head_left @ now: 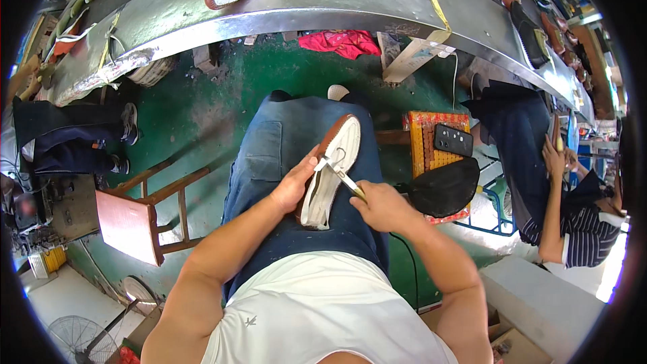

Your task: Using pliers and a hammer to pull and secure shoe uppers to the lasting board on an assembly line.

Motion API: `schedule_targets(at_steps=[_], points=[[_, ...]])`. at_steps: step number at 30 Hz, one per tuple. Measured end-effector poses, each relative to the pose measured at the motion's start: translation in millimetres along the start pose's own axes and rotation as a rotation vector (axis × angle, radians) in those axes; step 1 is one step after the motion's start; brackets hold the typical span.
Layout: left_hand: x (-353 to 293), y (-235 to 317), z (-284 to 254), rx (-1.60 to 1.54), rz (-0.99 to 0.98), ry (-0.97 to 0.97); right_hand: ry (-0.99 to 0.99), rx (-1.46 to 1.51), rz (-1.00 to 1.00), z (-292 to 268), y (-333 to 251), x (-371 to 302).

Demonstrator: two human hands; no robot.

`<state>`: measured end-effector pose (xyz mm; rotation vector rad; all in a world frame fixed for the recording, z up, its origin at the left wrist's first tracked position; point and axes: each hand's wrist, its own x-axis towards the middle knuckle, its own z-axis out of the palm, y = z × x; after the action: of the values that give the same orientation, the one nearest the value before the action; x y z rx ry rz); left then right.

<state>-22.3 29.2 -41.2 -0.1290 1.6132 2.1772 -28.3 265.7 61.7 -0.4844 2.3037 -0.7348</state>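
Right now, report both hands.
Left hand: closed around the shoe on the lap.
Right hand: closed on a pincer tool at the sole.

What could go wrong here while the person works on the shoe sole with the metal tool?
The metal tool works on the white sole of the shoe close to the left hand; a slip could cut the thumb. The shoe rests only on the lap, so it might twist under the right hand.

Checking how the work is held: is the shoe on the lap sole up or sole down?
Sole up: the shoe shows its white sole, steadied by the left hand.
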Motion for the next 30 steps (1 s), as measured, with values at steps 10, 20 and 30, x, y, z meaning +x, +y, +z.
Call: schedule_targets(at_steps=[10,20,30], points=[[13.3,-3.4,7.6,0.024,-0.094,-0.043,0.245,0.112,0.004,15.3,8.6,-14.8],[14.4,19.2,19.0,0.739,0.366,-0.037,-0.039,1.143,0.234,62.1,36.3,1.9],[17.4,39.4,19.6,1.042,0.348,-0.104,0.106,1.058,0.228,9.3,48.5,-14.2]])
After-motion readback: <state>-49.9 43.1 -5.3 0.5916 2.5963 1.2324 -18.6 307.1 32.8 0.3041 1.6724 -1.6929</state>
